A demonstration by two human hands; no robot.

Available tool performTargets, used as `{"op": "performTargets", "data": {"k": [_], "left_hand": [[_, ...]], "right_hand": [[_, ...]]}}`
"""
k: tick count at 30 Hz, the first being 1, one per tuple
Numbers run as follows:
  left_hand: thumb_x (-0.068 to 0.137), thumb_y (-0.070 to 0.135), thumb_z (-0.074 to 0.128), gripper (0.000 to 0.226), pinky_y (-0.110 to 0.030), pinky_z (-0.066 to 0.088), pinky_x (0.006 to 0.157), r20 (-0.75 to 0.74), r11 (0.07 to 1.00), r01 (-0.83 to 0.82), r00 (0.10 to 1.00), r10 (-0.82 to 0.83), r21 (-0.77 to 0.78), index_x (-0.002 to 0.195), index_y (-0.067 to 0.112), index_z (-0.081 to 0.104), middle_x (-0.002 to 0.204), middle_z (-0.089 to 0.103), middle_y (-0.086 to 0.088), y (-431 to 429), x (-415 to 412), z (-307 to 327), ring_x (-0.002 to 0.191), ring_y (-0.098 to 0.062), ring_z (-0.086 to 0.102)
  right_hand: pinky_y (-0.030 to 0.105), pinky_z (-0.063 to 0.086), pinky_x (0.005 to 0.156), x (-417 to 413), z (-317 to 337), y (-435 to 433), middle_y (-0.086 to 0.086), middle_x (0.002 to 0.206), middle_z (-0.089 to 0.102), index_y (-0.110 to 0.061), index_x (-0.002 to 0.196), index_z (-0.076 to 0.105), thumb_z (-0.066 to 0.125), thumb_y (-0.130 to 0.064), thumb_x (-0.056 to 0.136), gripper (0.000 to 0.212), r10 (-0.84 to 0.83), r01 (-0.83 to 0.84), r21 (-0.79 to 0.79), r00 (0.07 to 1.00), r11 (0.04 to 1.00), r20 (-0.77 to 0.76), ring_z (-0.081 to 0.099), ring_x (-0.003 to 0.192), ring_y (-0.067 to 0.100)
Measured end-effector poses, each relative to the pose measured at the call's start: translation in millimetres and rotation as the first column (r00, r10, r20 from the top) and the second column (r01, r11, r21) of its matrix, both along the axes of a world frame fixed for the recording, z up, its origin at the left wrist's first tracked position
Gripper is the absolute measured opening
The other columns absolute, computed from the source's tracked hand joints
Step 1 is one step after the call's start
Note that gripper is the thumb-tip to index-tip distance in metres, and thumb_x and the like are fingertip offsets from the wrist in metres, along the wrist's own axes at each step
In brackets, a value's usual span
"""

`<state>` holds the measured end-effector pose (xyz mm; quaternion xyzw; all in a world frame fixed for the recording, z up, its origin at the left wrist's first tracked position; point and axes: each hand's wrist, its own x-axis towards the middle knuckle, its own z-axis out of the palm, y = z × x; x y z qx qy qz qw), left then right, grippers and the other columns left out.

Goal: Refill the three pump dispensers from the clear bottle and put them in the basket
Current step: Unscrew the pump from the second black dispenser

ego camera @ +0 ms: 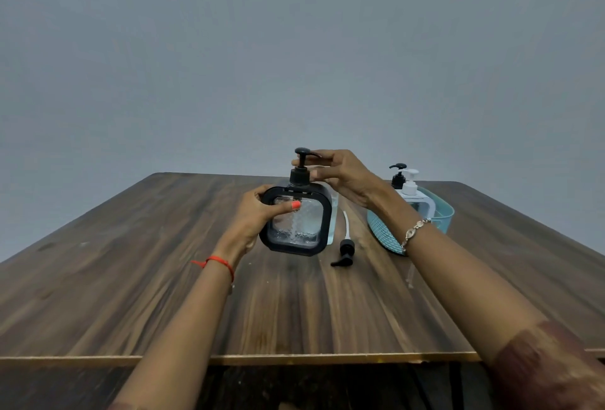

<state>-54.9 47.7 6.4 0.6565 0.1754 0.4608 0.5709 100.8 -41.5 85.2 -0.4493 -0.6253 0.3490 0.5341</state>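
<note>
On the wooden bench [163,278], the teal basket [442,210] at the right already holds two pump dispensers, one white [410,185] and one black-topped [398,177] behind it, so the task looks about two-thirds done, with only the third left to close and place. That black-framed dispenser [296,219] is lifted above the bench centre, the left hand [258,216] wrapped around its left side, the right hand [340,177] pinching its pump head [302,160] from the right. Behind it stands the clear bottle [332,223], its loose pump [343,252] lying near.
</note>
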Motion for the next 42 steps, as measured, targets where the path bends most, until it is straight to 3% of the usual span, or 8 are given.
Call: {"op": "performTargets", "data": {"k": [3, 7, 14, 19, 24, 31, 37, 42], "left_hand": [[0.05, 0.017, 0.086, 0.042, -0.019, 0.053, 0.059, -0.02, 0.999, -0.045, 0.999, 0.045, 0.016, 0.085, 0.01, 0.065, 0.072, 0.072, 0.004, -0.6, 2.2, -0.9, 0.067, -0.009, 0.068], [0.052, 0.015, 0.087, 0.038, -0.018, 0.052, 0.058, 0.002, 0.997, -0.065, 0.998, 0.065, 0.03, 0.083, 0.013, 0.065, 0.069, 0.072, 0.006, -4.1, 5.5, -3.5, 0.066, -0.008, 0.068], [0.039, 0.03, 0.087, 0.053, -0.019, 0.052, 0.059, 0.027, 0.998, -0.066, 0.997, 0.066, 0.001, 0.084, 0.015, 0.064, 0.073, 0.073, 0.006, -4.5, 4.7, -0.9, 0.069, -0.01, 0.069], [0.04, 0.03, 0.087, 0.051, -0.019, 0.053, 0.059, 0.029, 0.996, -0.09, 0.995, 0.09, 0.002, 0.083, 0.015, 0.064, 0.071, 0.073, 0.006, -2.6, 5.9, -2.2, 0.068, -0.01, 0.069], [0.045, 0.023, 0.086, 0.05, -0.018, 0.051, 0.057, 0.02, 0.995, -0.099, 0.995, 0.099, -0.017, 0.089, 0.012, 0.066, 0.074, 0.073, 0.005, 0.9, 4.5, -6.6, 0.07, -0.008, 0.069], [0.057, 0.01, 0.086, 0.035, -0.026, 0.056, 0.069, -0.023, 0.968, -0.245, 0.97, 0.244, -0.056, 0.084, 0.015, 0.065, 0.082, 0.071, 0.0, 18.9, -11.0, -17.2, 0.071, -0.013, 0.068], [0.059, 0.011, 0.085, 0.035, -0.025, 0.051, 0.063, 0.016, 0.899, -0.416, 0.907, 0.422, -0.135, 0.083, 0.018, 0.06, 0.08, 0.065, 0.004, 37.4, -30.1, -14.5, 0.069, -0.009, 0.062], [0.061, 0.007, 0.084, 0.033, -0.014, 0.052, 0.052, 0.042, 0.883, -0.451, 0.887, 0.459, -0.128, 0.078, 0.02, 0.058, 0.077, 0.064, 0.004, 43.2, -35.4, -8.7, 0.053, 0.004, 0.062]], "right_hand": [[0.03, 0.045, 0.086, -7.1, -5.9, 0.4, 0.022, 0.112, 0.064, -0.008, 0.107, 0.062, 0.065, -0.001, 0.08, 0.028, -0.2, 0.195, 0.053, 0.974, 0.979, 0.103, 0.063, 0.094, 0.021], [0.034, 0.051, 0.084, -12.7, -8.2, 4.0, 0.012, 0.08, 0.06, -0.003, 0.112, 0.061, 0.083, -0.018, 0.066, 0.053, -0.395, 0.381, 0.107, 0.866, 0.918, 0.307, 0.061, 0.081, 0.016], [0.03, 0.051, 0.082, -6.1, -4.7, 3.2, 0.022, 0.112, 0.063, 0.001, 0.121, 0.049, 0.063, 0.011, 0.075, 0.049, -0.175, 0.166, -0.091, 0.979, 0.982, -0.106, 0.063, 0.097, 0.029], [0.029, 0.047, 0.074, -5.6, -14.9, 7.2, 0.012, 0.082, 0.065, 0.002, 0.093, 0.068, 0.081, -0.032, 0.067, 0.044, -0.389, 0.395, 0.046, 0.866, 0.918, 0.314, 0.06, 0.074, 0.015], [-0.002, 0.039, 0.057, -3.7, -4.8, 6.6, -0.006, 0.089, 0.07, -0.007, 0.101, 0.07, 0.07, -0.017, 0.079, 0.024, -0.333, 0.324, 0.089, 0.935, 0.942, 0.123, 0.061, 0.07, -0.012], [0.027, 0.045, 0.066, 8.4, 8.2, 4.4, 0.001, 0.086, 0.069, -0.015, 0.091, 0.07, 0.069, -0.003, 0.076, 0.019, -0.4, 0.444, 0.28, 0.894, 0.851, -0.201, 0.061, 0.08, 0.01], [0.017, 0.047, 0.072, 11.8, -55.4, -1.3, -0.01, 0.094, 0.064, -0.016, 0.1, 0.068, 0.072, 0.0, 0.069, 0.035, -0.476, 0.244, 0.512, 0.788, 0.824, 0.391, 0.058, 0.086, -0.002], [0.039, 0.051, 0.079, 13.2, -114.6, 2.7, 0.01, 0.111, 0.059, -0.01, 0.114, 0.063, 0.055, 0.008, 0.079, 0.04, -0.243, -0.047, 0.28, 0.372, 0.959, 0.896, 0.058, 0.098, 0.023]]}}
